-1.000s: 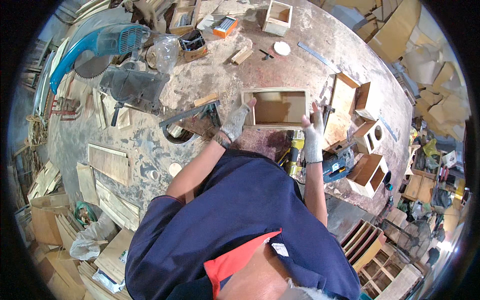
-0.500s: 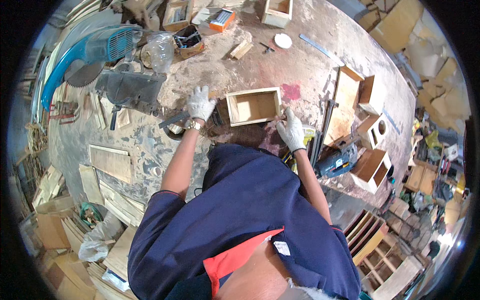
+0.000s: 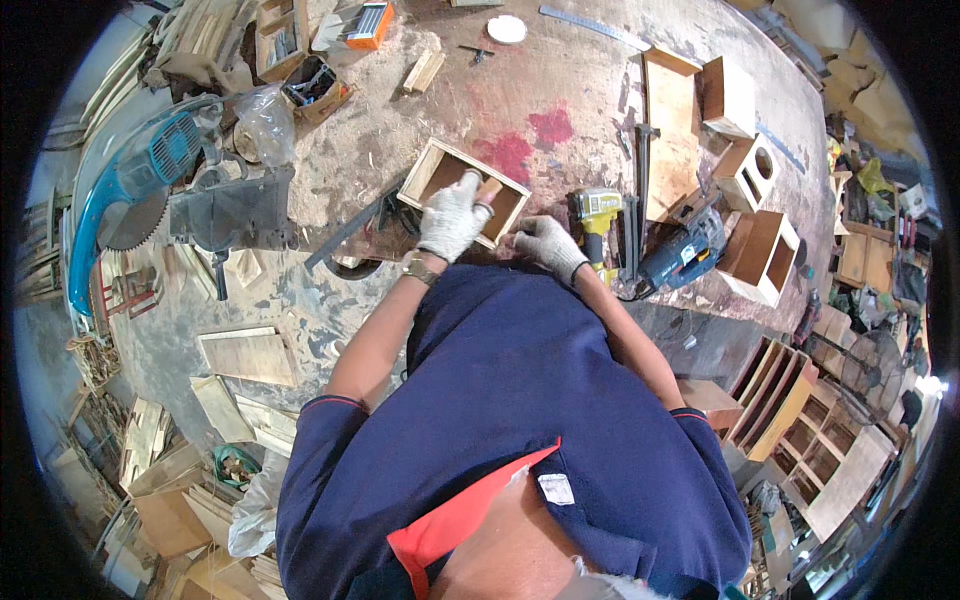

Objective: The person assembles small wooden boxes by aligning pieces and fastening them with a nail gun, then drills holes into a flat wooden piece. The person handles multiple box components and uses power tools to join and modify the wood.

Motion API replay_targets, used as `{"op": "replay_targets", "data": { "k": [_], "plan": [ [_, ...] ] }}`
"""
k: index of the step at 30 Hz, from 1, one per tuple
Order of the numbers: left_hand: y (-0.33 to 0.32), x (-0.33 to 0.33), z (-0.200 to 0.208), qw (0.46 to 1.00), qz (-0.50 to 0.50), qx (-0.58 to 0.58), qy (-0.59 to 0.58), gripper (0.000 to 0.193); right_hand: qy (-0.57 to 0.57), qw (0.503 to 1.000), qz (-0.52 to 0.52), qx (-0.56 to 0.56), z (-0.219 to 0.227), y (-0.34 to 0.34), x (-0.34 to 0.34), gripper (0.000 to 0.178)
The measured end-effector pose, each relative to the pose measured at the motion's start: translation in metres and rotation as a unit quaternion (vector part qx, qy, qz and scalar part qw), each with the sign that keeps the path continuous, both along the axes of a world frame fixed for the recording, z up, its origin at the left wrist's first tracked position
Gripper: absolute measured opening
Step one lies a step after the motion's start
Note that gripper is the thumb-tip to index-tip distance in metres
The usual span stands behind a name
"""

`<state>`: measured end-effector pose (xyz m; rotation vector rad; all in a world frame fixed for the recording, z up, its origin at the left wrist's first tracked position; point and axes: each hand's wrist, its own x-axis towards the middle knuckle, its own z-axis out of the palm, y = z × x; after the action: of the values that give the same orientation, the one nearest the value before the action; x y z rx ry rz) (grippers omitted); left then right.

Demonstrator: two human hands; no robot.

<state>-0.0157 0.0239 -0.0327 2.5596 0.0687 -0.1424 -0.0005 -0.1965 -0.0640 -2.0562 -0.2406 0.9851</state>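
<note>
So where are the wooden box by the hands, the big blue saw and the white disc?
Wooden box (image 3: 482, 166), head view: far rim.
Blue saw (image 3: 176, 146), head view: motor housing.
White disc (image 3: 507, 30), head view: flat middle.

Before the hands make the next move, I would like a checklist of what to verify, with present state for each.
1. Left hand and right hand gloved: ok.
2. Wooden box open side up: ok.
3. Object gripped by left hand: cannot tell.
4. Box corner held firmly by right hand: cannot tell.
5. Yellow power tool well away from right hand: not ok, close beside.
6. Blue saw apart from hands: ok.
</note>
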Motion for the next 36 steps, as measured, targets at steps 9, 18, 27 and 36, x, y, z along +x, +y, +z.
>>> {"op": "replay_targets", "data": {
  "k": [9, 18, 27, 36],
  "plan": [
    [-0.046, -0.011, -0.031, 0.994, 0.060, -0.090, 0.027, 0.036, -0.023, 0.993, -0.113, 0.031, -0.011, -0.014, -0.003, 0.030],
    [-0.022, 0.006, -0.034, 0.937, 0.079, -0.314, 0.130, 0.027, -0.185, 0.960, -0.208, 0.038, -0.010, -0.001, 0.008, 0.036],
    [-0.021, 0.003, -0.039, 0.936, 0.079, -0.326, 0.110, 0.036, -0.274, 0.948, -0.157, 0.041, 0.012, 0.015, 0.017, 0.036],
    [-0.030, 0.002, -0.027, 0.983, 0.014, -0.156, 0.092, 0.031, -0.133, 0.969, -0.200, 0.051, -0.010, 0.012, 0.023, 0.031]
  ]
}}
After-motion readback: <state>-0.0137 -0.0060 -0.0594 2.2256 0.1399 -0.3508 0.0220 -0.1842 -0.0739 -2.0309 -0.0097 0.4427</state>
